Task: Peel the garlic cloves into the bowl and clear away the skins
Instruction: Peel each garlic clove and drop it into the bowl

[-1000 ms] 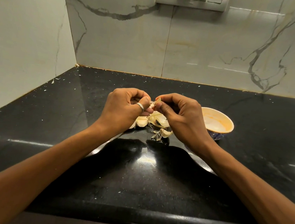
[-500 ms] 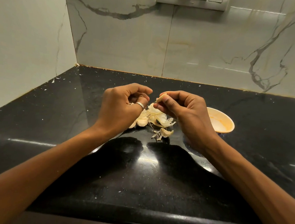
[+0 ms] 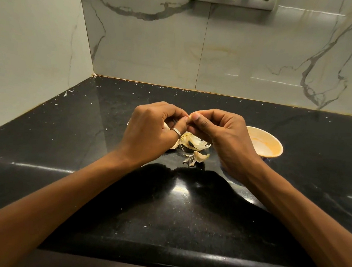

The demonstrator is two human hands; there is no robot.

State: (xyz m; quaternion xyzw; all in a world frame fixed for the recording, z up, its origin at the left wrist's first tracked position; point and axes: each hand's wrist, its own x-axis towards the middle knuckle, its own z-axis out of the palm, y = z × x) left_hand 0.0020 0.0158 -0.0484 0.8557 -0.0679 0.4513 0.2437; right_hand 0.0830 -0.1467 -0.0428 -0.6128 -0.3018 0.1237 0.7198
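The left hand (image 3: 154, 131) and the right hand (image 3: 223, 137) meet fingertip to fingertip above the black counter (image 3: 85, 147), both with fingers curled and each pinching the same garlic clove (image 3: 191, 118) between thumb and forefinger. The bowl (image 3: 275, 145) stands on the counter just beside the right hand, which partly hides it. No clove shows in the part that can be seen. The heap of skins (image 3: 193, 143) lies on the counter beneath the hands, with a loose scrap (image 3: 198, 157) nearer the body. The step in hand looks to be stripping the skin. It would go best if one hand holds the clove firm while the other's nail catches the papery edge at the tip and draws it off in long pieces, kept over the heap so the bits fall together and not in the bowl. Counted: two hands, one bowl, one clove in the fingers, one heap of skins, one loose scrap, one ring (image 3: 176, 131) on the left hand. Whether unpeeled cloves lie in the heap I cannot tell.
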